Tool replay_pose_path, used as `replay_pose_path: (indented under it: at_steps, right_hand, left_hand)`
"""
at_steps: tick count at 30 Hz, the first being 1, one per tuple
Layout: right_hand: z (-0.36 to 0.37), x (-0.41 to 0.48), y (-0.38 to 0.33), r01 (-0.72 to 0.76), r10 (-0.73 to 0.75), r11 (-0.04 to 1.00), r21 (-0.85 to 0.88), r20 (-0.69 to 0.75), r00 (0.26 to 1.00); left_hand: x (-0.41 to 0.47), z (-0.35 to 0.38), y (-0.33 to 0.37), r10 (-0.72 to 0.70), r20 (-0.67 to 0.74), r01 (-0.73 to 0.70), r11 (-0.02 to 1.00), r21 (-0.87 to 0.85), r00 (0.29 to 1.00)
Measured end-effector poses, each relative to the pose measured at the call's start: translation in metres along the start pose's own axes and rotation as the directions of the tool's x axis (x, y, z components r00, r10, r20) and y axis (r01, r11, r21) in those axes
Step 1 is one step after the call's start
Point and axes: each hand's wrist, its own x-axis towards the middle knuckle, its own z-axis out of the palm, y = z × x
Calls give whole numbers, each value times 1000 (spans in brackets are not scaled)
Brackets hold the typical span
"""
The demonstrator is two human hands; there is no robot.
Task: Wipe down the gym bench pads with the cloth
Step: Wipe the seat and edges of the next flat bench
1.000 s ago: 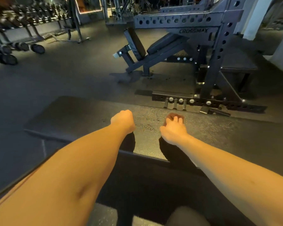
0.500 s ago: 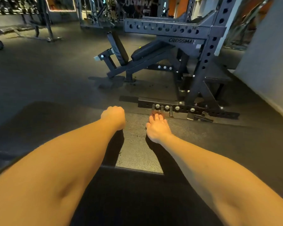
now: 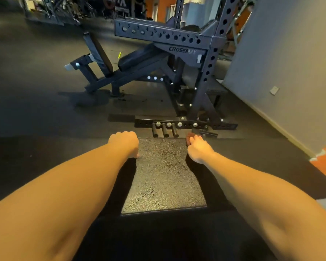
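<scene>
Bench pad [image 3: 164, 176], black and pebbled, runs away from the person between both forearms, and its far end lies just short of the base of a steel rack [image 3: 205, 72]. A small reddish-brown cloth [image 3: 189, 136] sits at the pad's far right corner, mostly covered by the right hand [image 3: 198, 147]. That hand's fingers lie forward over the cloth and press it down, so only a bit of it peeks out past the fingertips. The left hand [image 3: 123, 143] is at the far left corner with its fingers curled under and the thumb against the pad. I cannot tell whether it grips the edge. Behind the rack, an inclined bench [image 3: 139, 59] stands on the dark floor [image 3: 36, 100], and a grey wall [image 3: 290, 63] rises at the right.
</scene>
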Motion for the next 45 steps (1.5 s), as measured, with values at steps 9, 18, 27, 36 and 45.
replay_pose_path:
  at_steps: [9,18,27,36,45]
  right_hand:
    - [24,-35,-161,275,-268,951,144,-66,961]
    - [24,-31,-156,358,-356,933,43,-49,933]
    - [18,-25,-126,353,-353,931,91,-24,935]
    - [13,-9,-53,19,-15,999,49,-87,996]
    - [8,-35,-110,431,-432,900,63,-2,902]
  left_hand:
    - [3,-5,5,31,-19,-30,998,55,999]
    - [10,0,2,46,29,-47,999,14,998]
    - [-2,9,0,-31,-28,31,999,7,999]
    - [-23,15,-15,-106,-146,108,994,3,983]
    - [-15,20,-13,-179,-82,179,984,-1,980]
